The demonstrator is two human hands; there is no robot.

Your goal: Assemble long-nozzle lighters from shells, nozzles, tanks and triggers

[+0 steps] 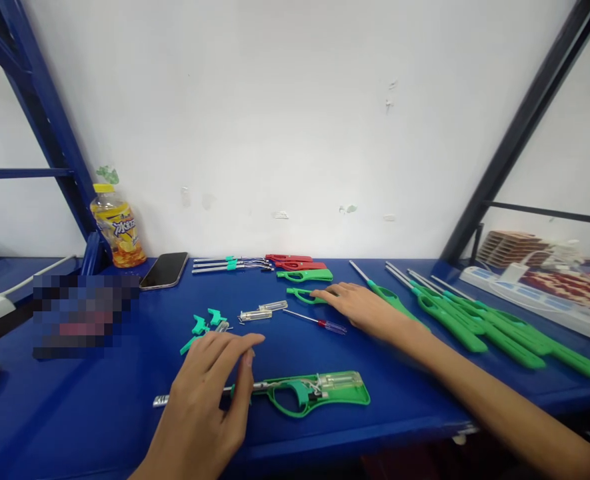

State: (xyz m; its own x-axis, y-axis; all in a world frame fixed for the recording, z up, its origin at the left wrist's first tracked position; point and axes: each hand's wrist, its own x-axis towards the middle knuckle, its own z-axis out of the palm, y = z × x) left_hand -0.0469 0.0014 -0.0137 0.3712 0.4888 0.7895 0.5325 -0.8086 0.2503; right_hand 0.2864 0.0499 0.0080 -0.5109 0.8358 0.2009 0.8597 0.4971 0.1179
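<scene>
In front of me lies an opened green lighter (359,399), a half shell with a clear fuel tank, teal trigger and metal tube inside. My left hand (205,393) is over its tube, thumb and forefinger pinched together; whatever is between the tips is too small to make out. Farther back, my right hand (357,305) has its fingers closed over a green handle shell (299,293), whose right part they hide. A screwdriver (327,325) with a red and clear handle lies just below that hand. Clear fuel tanks (255,315) and teal triggers (199,325) lie between the hands.
Several assembled green lighters (479,323) lie at the right, by a white power strip (535,303). Metal tubes (219,268), red shells (292,261) and another green shell (307,275) line the back. A phone (165,270) and yellow-capped bottle (117,227) stand left.
</scene>
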